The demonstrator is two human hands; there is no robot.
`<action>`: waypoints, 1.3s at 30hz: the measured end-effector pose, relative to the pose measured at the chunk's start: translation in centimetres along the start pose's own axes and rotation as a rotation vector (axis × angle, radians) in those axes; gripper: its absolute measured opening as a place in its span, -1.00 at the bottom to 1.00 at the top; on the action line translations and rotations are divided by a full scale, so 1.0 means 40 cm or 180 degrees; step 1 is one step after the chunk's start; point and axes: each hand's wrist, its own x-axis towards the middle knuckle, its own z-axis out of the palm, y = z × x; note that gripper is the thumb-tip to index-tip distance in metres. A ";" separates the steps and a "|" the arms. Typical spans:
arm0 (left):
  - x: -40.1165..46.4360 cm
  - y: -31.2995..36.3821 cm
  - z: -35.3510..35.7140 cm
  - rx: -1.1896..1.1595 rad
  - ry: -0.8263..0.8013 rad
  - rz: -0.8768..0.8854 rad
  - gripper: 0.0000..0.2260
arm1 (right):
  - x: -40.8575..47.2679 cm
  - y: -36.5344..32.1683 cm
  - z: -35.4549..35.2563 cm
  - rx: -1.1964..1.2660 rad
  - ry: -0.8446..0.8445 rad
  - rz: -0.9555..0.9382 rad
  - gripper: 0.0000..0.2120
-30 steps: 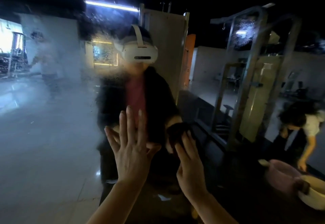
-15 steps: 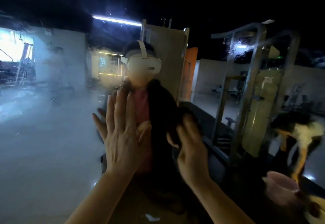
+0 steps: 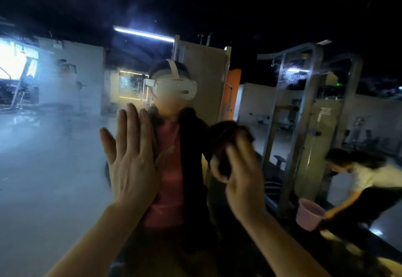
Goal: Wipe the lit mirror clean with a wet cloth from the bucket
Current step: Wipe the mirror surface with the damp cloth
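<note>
A: My right hand (image 3: 237,174) has its fingers curled round the dark cloth (image 3: 228,137), bunched into a wad that sticks out above the knuckles. My left hand (image 3: 132,159) is wide, fingers straight and close together, palm toward the mirror (image 3: 50,178).

B: Why the flat left palm?

A: I read it as a brace: it steadies me against the glass while the other hand scrubs. I can't tell for sure that the palm touches.

B: And the cloth, where does it sit?

A: Just right of the left hand and a little higher, at the glass or very near it; motion blur hides the contact. Left of both hands the glass looks hazy, right of them clearer, so I judge the wiping is partway along.

B: Which way does the cloth run?

A: It's a lump, no clean long axis. The free end points up and slightly left.

B: The bucket?

A: A pink bucket (image 3: 309,213) shows low and well to the right of my right hand, as a reflection.
</note>
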 end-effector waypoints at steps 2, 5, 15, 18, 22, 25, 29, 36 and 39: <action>0.004 0.004 -0.001 0.0018 0.0041 -0.0019 -0.26 | 0.109 0.050 -0.053 -0.0495 0.0549 0.0465 -0.67; 0.004 0.003 -0.017 -0.0220 0.0081 -0.0015 -0.28 | 0.225 0.068 -0.053 -0.0868 0.0552 0.0774 -0.57; -0.052 -0.118 -0.090 -0.0369 0.0369 -0.0336 -0.20 | 0.117 -0.094 0.047 -0.0179 -0.0306 -0.0487 -0.65; -0.050 -0.159 -0.110 -0.0239 0.0212 -0.0507 -0.17 | 0.267 -0.039 0.000 -0.0511 0.0437 0.0298 -0.70; -0.055 -0.182 -0.105 -0.0155 -0.0013 -0.0526 -0.16 | 0.292 -0.077 0.063 -0.0741 0.0395 0.0335 -0.69; -0.064 -0.181 -0.088 -0.0127 -0.0242 -0.0458 -0.16 | 0.159 -0.194 0.161 -0.0386 -0.0332 -0.0574 -0.69; -0.086 -0.206 -0.106 -0.0191 -0.0263 -0.0441 -0.15 | 0.092 -0.251 0.163 -0.0141 -0.0892 -0.1191 -0.61; -0.110 -0.279 -0.131 -0.0276 -0.0318 -0.0735 -0.13 | 0.260 -0.250 0.199 -0.0477 -0.0240 -0.0774 -0.72; -0.120 -0.297 -0.126 -0.0229 -0.0475 -0.0683 -0.13 | 0.170 -0.281 0.234 -0.0377 -0.0710 -0.1489 -0.64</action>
